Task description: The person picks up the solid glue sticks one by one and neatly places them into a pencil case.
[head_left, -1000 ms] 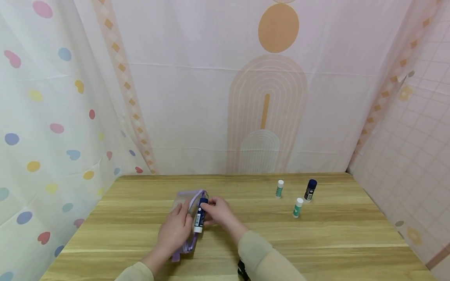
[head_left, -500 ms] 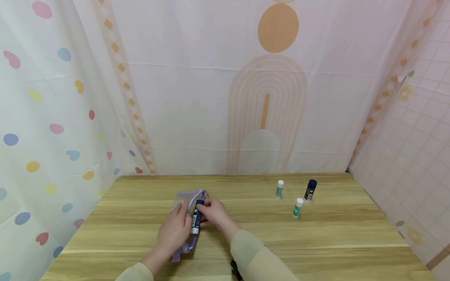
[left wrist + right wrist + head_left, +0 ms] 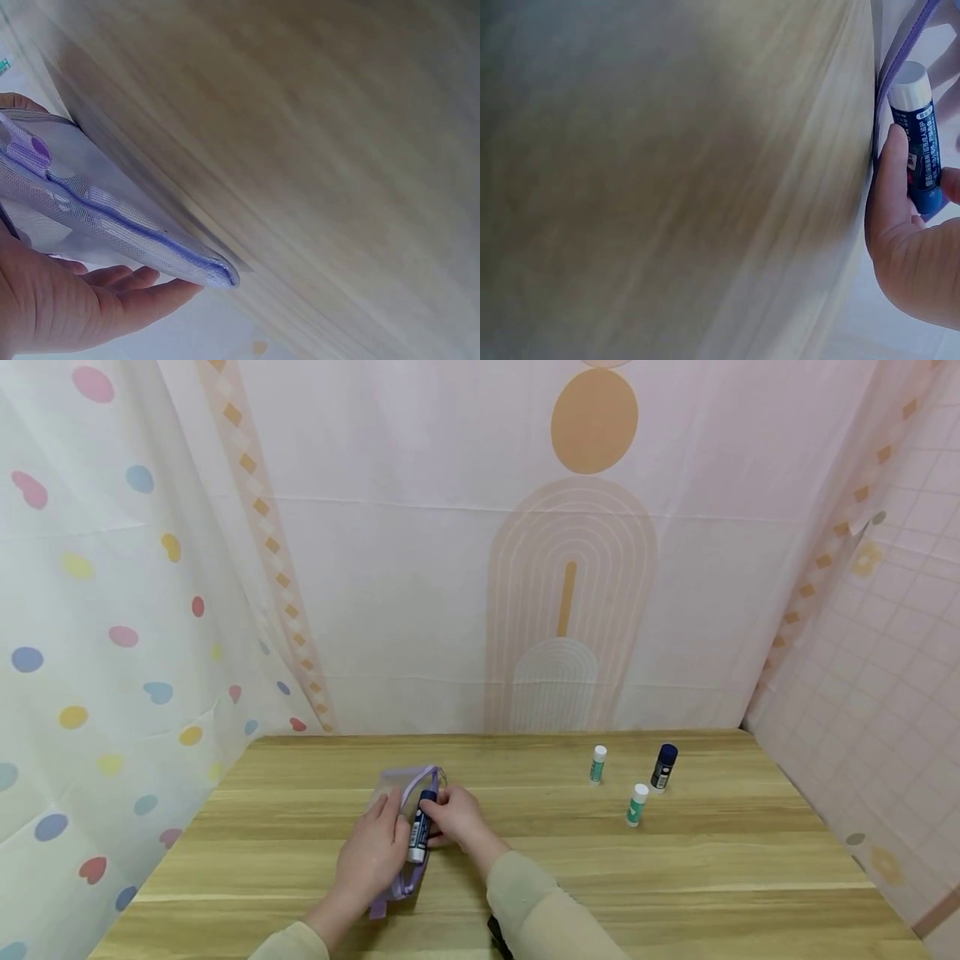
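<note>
My right hand (image 3: pixel 459 814) pinches a navy glue stick (image 3: pixel 422 827) with a white end, thumb on one side and fingers on the other. The glue stick lies at the unzipped mouth of a mesh pouch (image 3: pixel 386 778) with lilac edging; in the right wrist view it is beside the purple zipper (image 3: pixel 901 56). My left hand (image 3: pixel 372 852) rests on the pouch with its fingers stretched along it, and its thumb side is close to the glue stick. From the left wrist camera, those fingers (image 3: pixel 161 301) lie straight against the pouch side. Inside the pouch, contents cannot be made out.
Two small green-and-white glue sticks (image 3: pixel 597 765) (image 3: pixel 637 806) and another navy glue stick (image 3: pixel 663 767) stand upright on the right of the wooden table (image 3: pixel 712 877). Patterned curtains (image 3: pixel 420 610) hang behind and at both sides. A dark strap (image 3: pixel 498 937) shows under the right sleeve.
My right hand has shifted slightly left and down with the navy glue stick, bringing it closer over the pouch mouth. My left hand and the standing glue sticks stay put.
</note>
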The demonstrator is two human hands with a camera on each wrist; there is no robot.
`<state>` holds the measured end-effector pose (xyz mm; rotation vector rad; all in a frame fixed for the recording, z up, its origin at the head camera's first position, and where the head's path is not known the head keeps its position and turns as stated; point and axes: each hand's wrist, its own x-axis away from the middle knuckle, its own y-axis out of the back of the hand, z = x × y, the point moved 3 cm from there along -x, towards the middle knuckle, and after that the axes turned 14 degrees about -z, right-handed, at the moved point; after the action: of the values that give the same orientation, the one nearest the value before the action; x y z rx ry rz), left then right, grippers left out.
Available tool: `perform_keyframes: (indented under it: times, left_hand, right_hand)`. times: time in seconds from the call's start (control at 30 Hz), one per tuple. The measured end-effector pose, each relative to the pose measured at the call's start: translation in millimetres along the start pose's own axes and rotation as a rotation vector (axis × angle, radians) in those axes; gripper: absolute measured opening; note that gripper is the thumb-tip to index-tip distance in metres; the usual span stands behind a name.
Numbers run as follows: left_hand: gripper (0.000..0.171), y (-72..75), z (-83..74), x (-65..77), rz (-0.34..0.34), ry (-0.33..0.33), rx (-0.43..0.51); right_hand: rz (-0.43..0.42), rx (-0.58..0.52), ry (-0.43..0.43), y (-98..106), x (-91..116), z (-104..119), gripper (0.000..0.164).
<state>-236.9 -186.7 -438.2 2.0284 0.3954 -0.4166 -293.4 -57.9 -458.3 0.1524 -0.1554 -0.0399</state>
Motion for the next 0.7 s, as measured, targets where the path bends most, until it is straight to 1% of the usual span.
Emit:
perform_keyframes:
  times: [0.37, 0.53, 0.7]
  left_hand:
    - [0.048, 1.2, -0.7, 0.0, -0.008, 0.010, 0.018]
    - [0.047, 2.3, -1.0, -0.2, -0.034, -0.012, 0.003]
    - [0.046, 1.9, -0.2, -0.6, -0.059, -0.041, -0.025]
  right_hand:
    - [-0.026, 0.012, 0.001, -1.7, 1.0, -0.2, 0.012]
    - [-0.036, 0.001, 0.007, -2.3, 1.4, -1.4, 0.009]
    - [-0.023, -0.014, 0.005, -0.7, 3.1, 0.3, 0.010]
